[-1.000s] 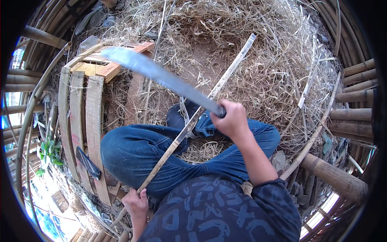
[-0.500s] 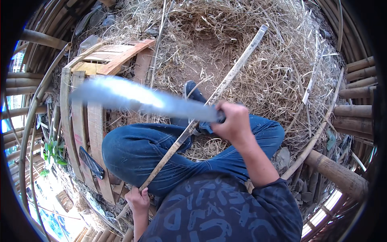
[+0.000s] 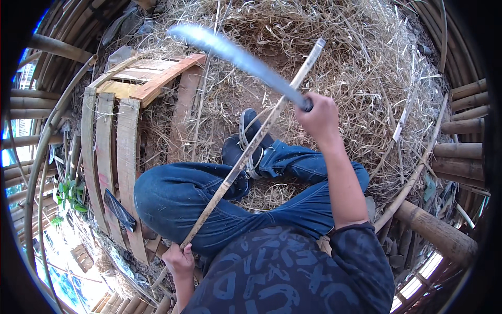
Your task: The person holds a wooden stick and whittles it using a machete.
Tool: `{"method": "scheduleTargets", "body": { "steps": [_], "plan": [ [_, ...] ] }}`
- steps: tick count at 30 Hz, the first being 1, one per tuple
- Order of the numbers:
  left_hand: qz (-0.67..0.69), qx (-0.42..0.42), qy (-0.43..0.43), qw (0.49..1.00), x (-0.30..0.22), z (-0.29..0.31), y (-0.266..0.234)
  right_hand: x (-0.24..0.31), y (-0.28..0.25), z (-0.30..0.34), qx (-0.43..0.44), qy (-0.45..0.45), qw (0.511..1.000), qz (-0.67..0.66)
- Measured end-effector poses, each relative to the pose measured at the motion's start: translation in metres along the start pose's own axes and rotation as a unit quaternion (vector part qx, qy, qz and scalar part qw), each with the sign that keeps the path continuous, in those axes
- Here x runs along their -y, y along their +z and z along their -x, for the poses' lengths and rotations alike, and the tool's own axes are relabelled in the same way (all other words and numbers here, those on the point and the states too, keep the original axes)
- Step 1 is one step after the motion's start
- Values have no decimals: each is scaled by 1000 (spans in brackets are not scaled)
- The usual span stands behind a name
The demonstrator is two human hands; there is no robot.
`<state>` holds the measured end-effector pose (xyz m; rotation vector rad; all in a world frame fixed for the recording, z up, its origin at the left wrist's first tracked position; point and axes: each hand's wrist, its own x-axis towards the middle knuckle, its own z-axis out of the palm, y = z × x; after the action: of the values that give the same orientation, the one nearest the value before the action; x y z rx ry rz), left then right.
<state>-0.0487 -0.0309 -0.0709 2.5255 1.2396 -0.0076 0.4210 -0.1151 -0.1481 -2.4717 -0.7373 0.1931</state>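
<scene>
My right hand (image 3: 319,116) is closed around the dark handle of a machete (image 3: 246,65). The blade points away to the upper left and is smeared by motion. It crosses over a long bamboo strip (image 3: 232,175) near the strip's far end; I cannot tell if they touch. My left hand (image 3: 179,260) grips the strip at its near end, beside my left knee. From there the strip slants across my crossed legs (image 3: 183,201) and up past my dark shoes (image 3: 246,141). The machete's handle is mostly hidden inside my fist.
A wooden pallet (image 3: 128,136) stands on the left with a dark phone (image 3: 119,210) lying on its slats. Dry shavings (image 3: 361,94) cover the ground ahead. A thick bamboo pole (image 3: 439,227) juts in at right, and bamboo walls (image 3: 463,125) curve around.
The machete and my right hand have moved farther away and slightly right, with the blade swung upward. The strip's far end has shifted a little left. My left hand keeps its place.
</scene>
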Motion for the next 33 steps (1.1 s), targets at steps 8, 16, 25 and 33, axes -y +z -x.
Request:
{"method": "scheduleTargets", "body": {
  "steps": [8, 16, 25, 33],
  "plan": [
    [5, 7, 4, 1000, -5, -3, -1, -54, -21, -65, -15, 91, 994, -52],
    [-10, 15, -22, 1000, -16, -6, -7, 2, 4, 23, 65, 42, 987, -141],
    [-26, -13, -16, 999, -13, 0, -2, 12, -4, 28, 60, -82, 992, -75],
    [14, -43, -14, 999, -5, -1, 4, -85, -28, -65, 34, 194, 976, -90]
  ]
}}
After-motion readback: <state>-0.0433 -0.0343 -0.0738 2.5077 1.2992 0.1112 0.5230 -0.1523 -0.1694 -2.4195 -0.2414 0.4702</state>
